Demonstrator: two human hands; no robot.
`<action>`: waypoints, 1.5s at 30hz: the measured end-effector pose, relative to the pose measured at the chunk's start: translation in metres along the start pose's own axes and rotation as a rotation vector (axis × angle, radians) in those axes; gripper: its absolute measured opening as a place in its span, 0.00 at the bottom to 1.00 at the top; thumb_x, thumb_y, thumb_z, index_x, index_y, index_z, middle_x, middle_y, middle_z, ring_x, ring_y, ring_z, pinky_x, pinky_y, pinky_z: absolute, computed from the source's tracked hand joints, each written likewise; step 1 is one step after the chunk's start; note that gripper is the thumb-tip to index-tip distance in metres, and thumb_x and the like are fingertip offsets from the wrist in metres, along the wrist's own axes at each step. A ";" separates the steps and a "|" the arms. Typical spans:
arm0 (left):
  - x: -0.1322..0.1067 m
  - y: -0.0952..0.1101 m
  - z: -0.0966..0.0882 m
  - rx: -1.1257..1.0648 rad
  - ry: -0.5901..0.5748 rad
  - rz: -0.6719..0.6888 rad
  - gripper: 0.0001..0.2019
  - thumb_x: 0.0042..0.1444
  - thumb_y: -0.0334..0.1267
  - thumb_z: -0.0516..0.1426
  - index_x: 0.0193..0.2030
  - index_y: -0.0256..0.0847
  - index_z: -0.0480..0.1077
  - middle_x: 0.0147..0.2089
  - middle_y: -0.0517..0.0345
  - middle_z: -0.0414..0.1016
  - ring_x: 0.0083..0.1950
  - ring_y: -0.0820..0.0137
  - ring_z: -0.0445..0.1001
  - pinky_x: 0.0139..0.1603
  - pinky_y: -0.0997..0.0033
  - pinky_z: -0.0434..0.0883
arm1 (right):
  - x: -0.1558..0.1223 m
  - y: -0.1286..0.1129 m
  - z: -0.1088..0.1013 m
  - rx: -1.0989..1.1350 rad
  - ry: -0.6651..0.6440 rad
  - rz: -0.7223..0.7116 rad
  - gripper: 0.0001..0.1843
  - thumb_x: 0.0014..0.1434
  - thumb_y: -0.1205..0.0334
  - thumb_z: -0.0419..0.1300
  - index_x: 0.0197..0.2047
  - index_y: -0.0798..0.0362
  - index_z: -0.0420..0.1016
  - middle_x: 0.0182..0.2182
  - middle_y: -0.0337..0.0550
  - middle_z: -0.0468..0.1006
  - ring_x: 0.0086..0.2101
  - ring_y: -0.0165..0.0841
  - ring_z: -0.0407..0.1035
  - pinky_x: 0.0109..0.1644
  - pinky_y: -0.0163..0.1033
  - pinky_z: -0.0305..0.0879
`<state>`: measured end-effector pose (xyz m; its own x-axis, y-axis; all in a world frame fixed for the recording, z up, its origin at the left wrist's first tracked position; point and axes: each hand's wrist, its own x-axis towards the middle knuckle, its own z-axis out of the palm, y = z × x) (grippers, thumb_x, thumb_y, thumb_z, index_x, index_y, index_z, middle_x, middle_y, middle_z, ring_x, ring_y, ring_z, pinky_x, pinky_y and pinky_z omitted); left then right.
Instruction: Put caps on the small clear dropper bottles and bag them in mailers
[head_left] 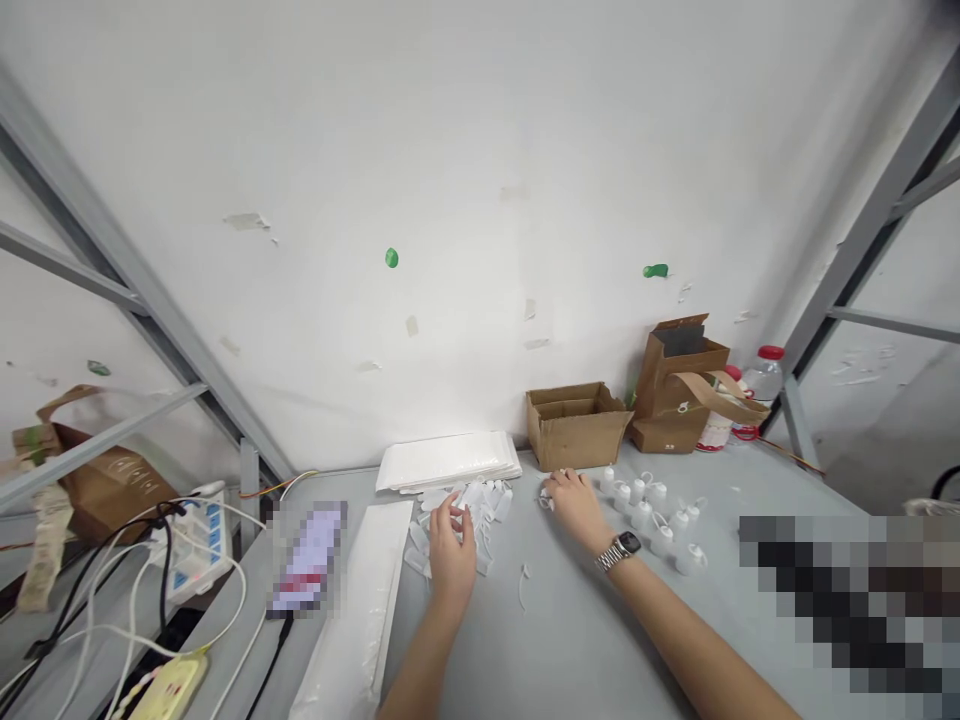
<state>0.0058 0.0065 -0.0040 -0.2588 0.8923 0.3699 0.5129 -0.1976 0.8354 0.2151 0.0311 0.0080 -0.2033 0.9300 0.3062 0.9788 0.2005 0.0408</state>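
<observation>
My left hand (452, 558) is held over the near side of a pile of small white plastic bottles and caps (487, 500). Its thumb and fingers are curled but apart, and I see nothing between them. To the right, my right hand (576, 505), with a watch on its wrist, has its fingers closed on a small white bottle (545, 497), mostly hidden by the fingers. Several capped white bottles (641, 515) stand upright to the right of that hand. A single loose white cap with a strap (523, 585) lies on the table between my forearms.
White padded envelopes (450, 460) lie behind the pile, and another envelope (356, 610) lies left of it. At the wall stand an open cardboard box (577, 440) and a brown paper bag (667, 400). A phone (307, 560), cables and a power strip (199, 545) are at left.
</observation>
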 end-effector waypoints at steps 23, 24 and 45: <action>0.005 0.026 0.041 0.734 -0.313 0.380 0.09 0.54 0.35 0.52 0.40 0.38 0.69 0.38 0.48 0.69 0.43 0.59 0.67 0.41 0.61 0.65 | -0.134 0.023 -0.009 0.433 0.275 0.573 0.19 0.59 0.48 0.45 0.38 0.53 0.68 0.36 0.48 0.71 0.30 0.36 0.69 0.30 0.40 0.65; 0.009 0.028 0.045 0.774 -0.322 0.364 0.08 0.54 0.35 0.52 0.38 0.37 0.70 0.38 0.46 0.69 0.43 0.58 0.66 0.41 0.61 0.65 | -0.134 0.023 -0.008 0.401 0.308 0.572 0.19 0.60 0.49 0.44 0.38 0.53 0.68 0.36 0.48 0.70 0.30 0.37 0.69 0.31 0.40 0.65; -0.026 0.064 0.111 -0.330 -0.579 -0.062 0.06 0.52 0.39 0.54 0.35 0.40 0.68 0.37 0.52 0.76 0.41 0.66 0.73 0.45 0.66 0.66 | -0.156 0.026 -0.039 0.669 0.417 0.860 0.37 0.52 0.37 0.49 0.57 0.54 0.53 0.25 0.37 0.66 0.20 0.30 0.62 0.25 0.35 0.61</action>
<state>0.1365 0.0155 -0.0050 0.2489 0.9615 0.1163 0.2100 -0.1708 0.9627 0.2726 -0.1205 -0.0012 0.6660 0.6901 0.2830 0.5574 -0.2083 -0.8037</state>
